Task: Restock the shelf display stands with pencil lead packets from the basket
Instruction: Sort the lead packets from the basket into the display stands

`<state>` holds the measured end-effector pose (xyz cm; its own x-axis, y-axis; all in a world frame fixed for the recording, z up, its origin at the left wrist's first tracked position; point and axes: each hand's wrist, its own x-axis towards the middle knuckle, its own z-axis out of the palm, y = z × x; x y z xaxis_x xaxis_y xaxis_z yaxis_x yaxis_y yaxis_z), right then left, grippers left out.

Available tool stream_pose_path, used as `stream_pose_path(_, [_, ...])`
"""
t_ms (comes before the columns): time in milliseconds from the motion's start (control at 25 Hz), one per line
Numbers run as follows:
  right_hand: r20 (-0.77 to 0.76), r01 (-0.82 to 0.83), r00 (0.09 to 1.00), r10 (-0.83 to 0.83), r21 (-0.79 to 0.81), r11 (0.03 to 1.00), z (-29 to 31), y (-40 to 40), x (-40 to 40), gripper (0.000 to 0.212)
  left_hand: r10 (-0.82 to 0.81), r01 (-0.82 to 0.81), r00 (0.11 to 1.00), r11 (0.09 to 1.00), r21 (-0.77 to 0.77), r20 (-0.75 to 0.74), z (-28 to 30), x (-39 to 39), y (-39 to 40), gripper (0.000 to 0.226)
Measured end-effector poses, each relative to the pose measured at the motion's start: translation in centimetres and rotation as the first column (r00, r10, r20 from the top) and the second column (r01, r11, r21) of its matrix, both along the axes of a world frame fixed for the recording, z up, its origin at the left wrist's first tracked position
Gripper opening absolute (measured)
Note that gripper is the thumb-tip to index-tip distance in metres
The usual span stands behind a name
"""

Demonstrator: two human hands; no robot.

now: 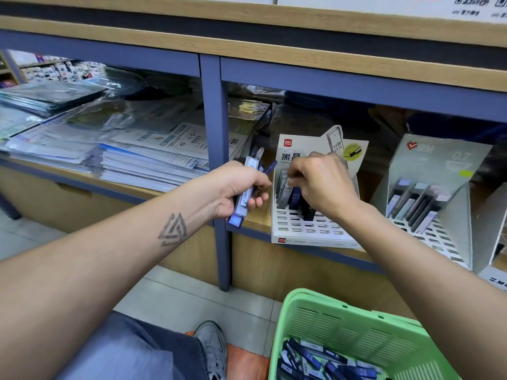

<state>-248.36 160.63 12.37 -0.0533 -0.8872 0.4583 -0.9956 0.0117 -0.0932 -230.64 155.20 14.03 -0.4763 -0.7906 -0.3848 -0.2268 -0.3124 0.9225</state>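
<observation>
My left hand grips a bundle of pencil lead packets, blue and clear, just left of a white HB 0.5 display stand on the shelf. My right hand reaches into that stand's back rows and pinches a grey packet standing upright in a slot, beside a blue packet and a dark one. The stand's front slots are bare. A green basket on the floor at lower right holds several blue packets.
A second grey 0.7 display stand with several packets sits to the right on the same shelf. A blue upright post divides the shelf; stacked plastic-wrapped paper goods fill the left bay. My knee and shoe are below.
</observation>
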Motion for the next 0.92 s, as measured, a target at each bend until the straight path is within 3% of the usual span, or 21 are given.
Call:
stream_pose_path(160, [0.010,0.006,1.000,-0.006,0.015,1.000,0.0,-0.1,0.2,0.007,-0.014,0.014,1.000,1.000,-0.004,-0.008,0.0,-0.2,-0.1,0.008])
stream_pose_path(360, [-0.103,-0.009,0.995,0.008,-0.009,1.000,-0.3,-1.2,0.5,0.015,-0.022,0.022,1.000,1.000,0.006,-0.011,0.0,-0.2,-0.3,0.008])
stream_pose_path(720, [-0.105,-0.010,0.994,0.014,0.043,0.999,-0.8,-1.1,0.4,0.020,-0.073,0.075,0.997,0.996,0.055,-0.041,-0.8,-0.6,-0.4,0.007])
stream_pose_path(800, [0.055,-0.029,0.998,0.030,-0.019,0.999,-0.5,-0.7,0.4,0.027,-0.104,0.109,0.993,0.990,0.086,-0.063,-0.9,-0.6,-0.4,0.005])
stream_pose_path(840, [0.258,-0.026,0.965,0.036,-0.043,0.999,0.0,-0.4,0.5,0.030,-0.125,0.133,0.989,0.986,0.104,-0.080,-0.9,-0.6,-0.4,0.006])
stream_pose_path(880, [0.505,-0.038,0.861,0.056,-0.046,0.998,0.4,-0.1,0.5,0.033,-0.148,0.160,0.984,0.979,0.122,-0.103,-0.9,-0.5,-0.4,0.007])
stream_pose_path(920, [0.712,-0.078,0.699,0.075,-0.028,0.997,0.8,0.3,0.5,0.034,-0.172,0.189,0.977,0.972,0.142,-0.128,-0.8,-0.5,-0.3,0.008])
